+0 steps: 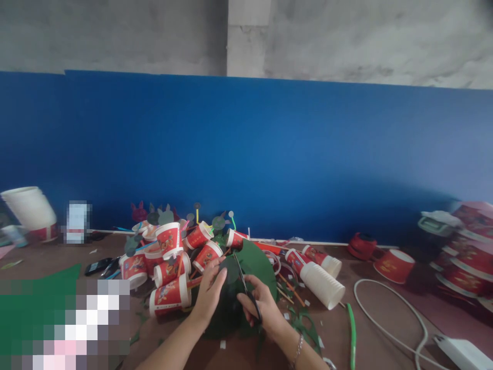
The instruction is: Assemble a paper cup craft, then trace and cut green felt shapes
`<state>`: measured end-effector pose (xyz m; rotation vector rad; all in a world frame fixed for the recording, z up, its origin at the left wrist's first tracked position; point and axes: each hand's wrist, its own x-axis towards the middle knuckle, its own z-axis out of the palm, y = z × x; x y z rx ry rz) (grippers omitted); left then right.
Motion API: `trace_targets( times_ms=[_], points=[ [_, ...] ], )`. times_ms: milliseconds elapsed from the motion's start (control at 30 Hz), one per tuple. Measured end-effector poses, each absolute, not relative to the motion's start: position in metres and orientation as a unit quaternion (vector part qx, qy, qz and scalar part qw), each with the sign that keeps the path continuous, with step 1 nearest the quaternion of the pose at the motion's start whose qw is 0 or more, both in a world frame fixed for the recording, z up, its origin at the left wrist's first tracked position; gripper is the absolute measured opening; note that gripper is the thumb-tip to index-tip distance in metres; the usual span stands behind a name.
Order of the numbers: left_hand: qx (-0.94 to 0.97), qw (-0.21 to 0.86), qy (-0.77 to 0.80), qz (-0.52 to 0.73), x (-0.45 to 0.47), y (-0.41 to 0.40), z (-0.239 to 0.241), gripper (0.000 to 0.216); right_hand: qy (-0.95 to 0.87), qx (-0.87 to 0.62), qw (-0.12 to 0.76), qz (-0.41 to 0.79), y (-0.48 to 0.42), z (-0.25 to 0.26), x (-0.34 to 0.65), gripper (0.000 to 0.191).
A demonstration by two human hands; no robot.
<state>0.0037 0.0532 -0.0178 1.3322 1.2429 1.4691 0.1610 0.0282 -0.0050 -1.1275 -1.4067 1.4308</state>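
Observation:
My right hand (262,307) is closed round the handles of a pair of scissors (240,271), whose blades point up and away from me. Against the blades lies a dark green piece of paper (231,272) with a rounded top edge. My left hand (210,290) pinches this paper at its left side. Behind and under it spreads a larger green paper sheet (260,264) with a curved edge. Just left of my left hand, red-and-white paper cups (169,295) lie in a heap, several with paper animal heads (165,216) and straws.
A stack of paper cups (321,285) lies to the right, near green paper scraps (306,324). Farther right are a green tube (351,334), a white cable (408,303), a power strip (462,354) and stacked red paper buckets (468,252). A blue partition (262,154) closes off the table's back.

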Motion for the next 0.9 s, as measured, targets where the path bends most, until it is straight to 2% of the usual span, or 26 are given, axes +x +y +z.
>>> trace_targets(
  times_ms=[333, 900],
  points=[
    [0.551, 0.382, 0.464, 0.579, 0.004, 0.051, -0.009, 0.030, -0.549, -0.446, 0.406, 0.579, 0.029, -0.007, 0.161, 0.060],
    [0.585, 0.355, 0.457, 0.568, 0.003, 0.048, -0.007, 0.027, -0.552, -0.436, 0.412, 0.579, 0.028, -0.004, 0.160, 0.055]
  ],
)
